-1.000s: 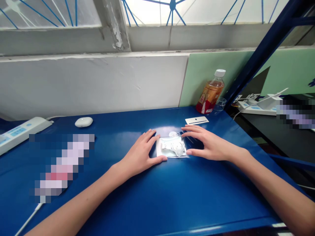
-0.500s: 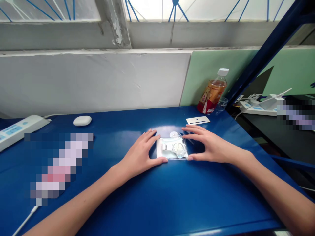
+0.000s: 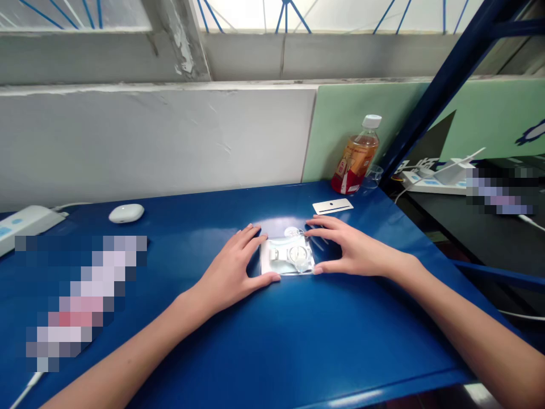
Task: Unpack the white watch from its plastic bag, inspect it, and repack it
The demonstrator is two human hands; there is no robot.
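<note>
A small clear plastic bag (image 3: 287, 255) with a white watch inside lies flat on the blue table (image 3: 272, 341). My left hand (image 3: 232, 270) rests on the table at the bag's left edge, thumb and fingers spread around that edge. My right hand (image 3: 347, 250) frames the bag's right edge in the same way, fingertips touching its far and near corners. Both hands have their fingers apart and neither lifts the bag.
A white card (image 3: 332, 206) lies behind my right hand. A bottle of orange drink (image 3: 355, 156) stands at the back right by a green panel. A white oval case (image 3: 126, 213) and a power strip (image 3: 21, 224) lie at the left. A blue frame post (image 3: 430, 91) rises at right.
The view has shifted slightly, so everything sits a little further left. My hands stay at the two sides of the bag; the right fingers have drawn in a little closer.
</note>
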